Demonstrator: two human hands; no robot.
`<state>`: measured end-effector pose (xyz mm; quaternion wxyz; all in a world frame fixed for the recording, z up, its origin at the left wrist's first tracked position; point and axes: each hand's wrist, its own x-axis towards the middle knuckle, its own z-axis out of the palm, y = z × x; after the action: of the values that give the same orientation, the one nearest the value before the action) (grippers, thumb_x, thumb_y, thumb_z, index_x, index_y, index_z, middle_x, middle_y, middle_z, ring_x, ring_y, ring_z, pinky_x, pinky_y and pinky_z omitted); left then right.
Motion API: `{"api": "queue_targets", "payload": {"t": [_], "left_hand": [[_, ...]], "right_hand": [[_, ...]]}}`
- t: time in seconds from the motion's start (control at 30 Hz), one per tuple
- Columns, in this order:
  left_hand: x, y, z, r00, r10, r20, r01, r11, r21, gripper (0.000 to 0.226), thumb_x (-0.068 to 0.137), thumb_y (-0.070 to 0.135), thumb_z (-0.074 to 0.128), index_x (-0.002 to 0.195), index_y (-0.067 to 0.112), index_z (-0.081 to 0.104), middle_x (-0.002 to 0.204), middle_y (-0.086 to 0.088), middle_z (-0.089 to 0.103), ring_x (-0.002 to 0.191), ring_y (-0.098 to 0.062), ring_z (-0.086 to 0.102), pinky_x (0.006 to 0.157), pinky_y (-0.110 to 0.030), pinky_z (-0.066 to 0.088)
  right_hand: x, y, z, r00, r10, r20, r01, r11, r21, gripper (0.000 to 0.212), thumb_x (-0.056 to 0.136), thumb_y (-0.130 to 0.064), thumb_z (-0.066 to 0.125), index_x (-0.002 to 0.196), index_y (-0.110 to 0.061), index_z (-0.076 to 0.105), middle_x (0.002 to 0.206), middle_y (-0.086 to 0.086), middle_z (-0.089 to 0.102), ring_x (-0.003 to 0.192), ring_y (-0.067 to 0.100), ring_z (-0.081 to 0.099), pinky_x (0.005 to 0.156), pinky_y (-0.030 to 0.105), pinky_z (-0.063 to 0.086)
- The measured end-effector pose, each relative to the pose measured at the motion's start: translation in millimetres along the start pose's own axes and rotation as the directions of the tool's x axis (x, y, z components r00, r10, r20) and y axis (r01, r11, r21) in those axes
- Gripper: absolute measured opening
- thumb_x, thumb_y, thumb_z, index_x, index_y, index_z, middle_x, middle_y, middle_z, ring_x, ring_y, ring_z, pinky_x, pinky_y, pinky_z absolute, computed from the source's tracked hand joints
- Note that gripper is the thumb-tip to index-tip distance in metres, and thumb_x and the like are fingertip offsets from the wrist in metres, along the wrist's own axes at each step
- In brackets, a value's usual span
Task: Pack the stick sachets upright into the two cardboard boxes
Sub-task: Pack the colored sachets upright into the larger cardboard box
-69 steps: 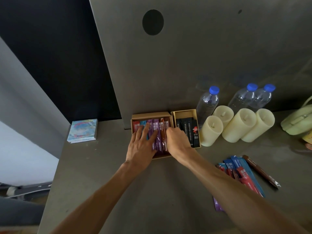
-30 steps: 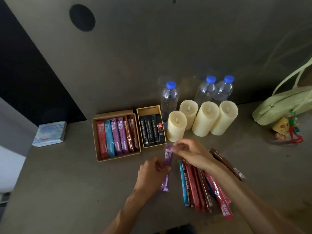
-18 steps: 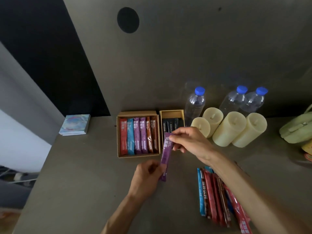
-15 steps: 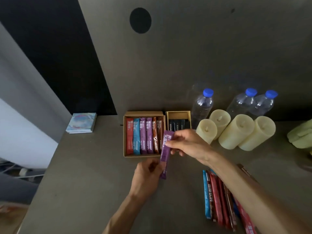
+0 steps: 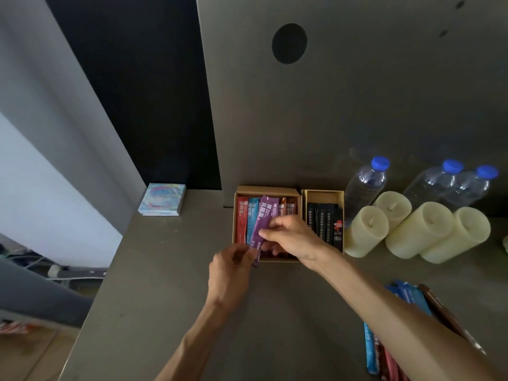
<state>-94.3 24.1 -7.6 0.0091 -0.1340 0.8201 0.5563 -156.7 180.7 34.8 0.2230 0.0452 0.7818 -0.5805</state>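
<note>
I hold the purple stick sachet (image 5: 262,224) with both grips: my left grip (image 5: 231,273) pinches its near end, my right grip (image 5: 294,237) pinches its middle. Its long axis runs away from me, the far end leaning a little right, over the packed sachets (image 5: 242,218) in the larger cardboard box (image 5: 265,189). Its near end passes over the box's front edge. The smaller cardboard box (image 5: 323,192) stands just beside its right wall, with candles (image 5: 365,232) next to it. To the left, bench (image 5: 165,270) surface reaches to the edge. Loose sachets (image 5: 369,350) lie near my right forearm.

A purple sachet (image 5: 264,215), black sachets (image 5: 325,225), cream candles (image 5: 420,229) — blue-capped bottles (image 5: 362,188), tan boxes (image 5: 266,189)
</note>
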Motion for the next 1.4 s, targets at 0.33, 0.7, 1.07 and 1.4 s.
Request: {"api": "queue_targets", "payload": {"t": [0.33,0.7,1.07,1.4], "left_hand": [[58,-11,-23,1.000,-0.015,-0.014,0.019,0.956,0.293,0.055,0.086,0.033,0.069,0.135,0.016,0.052,0.124,-0.004,0.059,0.104,-0.024,0.064,0.091,-0.039,0.054],[65,-18,-9,0.992,0.011,0.125,-0.054,0.936,0.348,0.035,0.088,0.028,0.069,0.120,0.023,0.058,0.108,0.000,0.070,0.098,-0.022,0.068,0.082,-0.041,0.059],[59,-19,-10,0.972,0.182,0.145,-0.229,0.858,0.459,0.069,0.090,0.028,0.064,0.142,0.043,0.021,0.120,-0.002,0.053,0.091,-0.024,0.065,0.073,-0.045,0.059],[62,1,-17,0.927,0.084,0.365,-0.348,0.550,0.759,0.086,0.095,0.035,0.057,0.152,0.043,-0.007,0.149,-0.010,0.025,0.115,-0.030,0.058,0.086,-0.044,0.057]], "right_hand": [[50,-4,30,0.994,-0.016,-0.104,-0.014,0.960,-0.278,0.004,0.094,-0.011,0.069,0.098,-0.010,0.067,0.090,0.007,0.074,0.067,0.009,0.073,0.054,0.017,0.054],[63,1,43,0.980,-0.139,-0.144,0.035,0.828,-0.560,0.012,0.095,-0.022,0.070,0.087,-0.014,0.064,0.091,0.006,0.072,0.077,0.016,0.073,0.071,0.032,0.063],[28,5,13,0.974,-0.164,-0.159,0.057,0.849,-0.526,0.010,0.093,-0.022,0.071,0.088,-0.015,0.066,0.091,-0.003,0.066,0.081,0.015,0.070,0.072,0.030,0.061],[-99,60,-105,0.944,-0.072,-0.323,-0.076,0.902,-0.424,0.011,0.092,-0.026,0.074,0.085,-0.018,0.071,0.071,0.001,0.074,0.048,0.001,0.060,0.051,0.013,0.048]]}}
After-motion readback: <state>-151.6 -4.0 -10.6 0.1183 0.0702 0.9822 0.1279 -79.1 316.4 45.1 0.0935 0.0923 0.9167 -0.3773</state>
